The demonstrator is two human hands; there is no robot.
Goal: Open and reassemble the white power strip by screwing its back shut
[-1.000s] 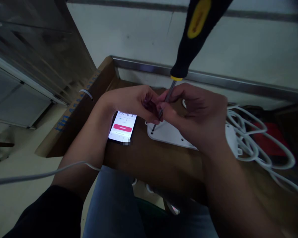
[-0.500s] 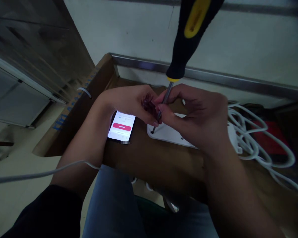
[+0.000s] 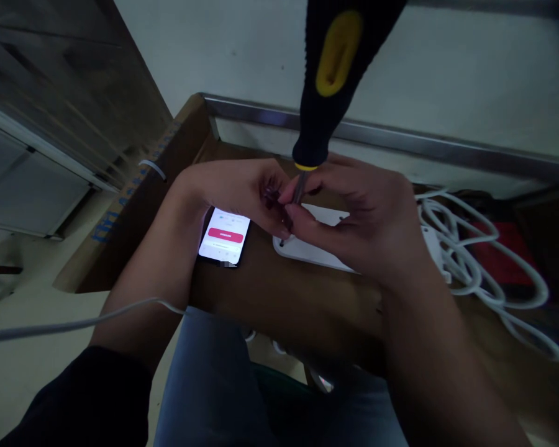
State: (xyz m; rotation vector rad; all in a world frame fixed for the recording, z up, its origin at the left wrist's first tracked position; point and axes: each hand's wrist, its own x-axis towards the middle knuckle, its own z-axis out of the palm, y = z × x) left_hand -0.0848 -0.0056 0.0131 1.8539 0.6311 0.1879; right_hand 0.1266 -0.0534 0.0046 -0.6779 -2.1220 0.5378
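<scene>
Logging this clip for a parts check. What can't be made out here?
Head view:
- Screwdriver tip: hidden by the fingers of the left hand and right hand.
- Screwdriver handle end: cut off by the top edge.
- Dark item between the fingertips: too dim and blurred to name.
- Phone screen text: too small.

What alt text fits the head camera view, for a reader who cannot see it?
Left hand and right hand hold a black-and-yellow screwdriver, its tip near a corner of a white plate. A lit phone and coiled white cable lie on either side.

Black-and-yellow screwdriver [image 3: 323,81], right hand [image 3: 363,230], left hand [image 3: 233,192] at shaft [image 3: 300,187], white plate [image 3: 307,247] beneath
</scene>
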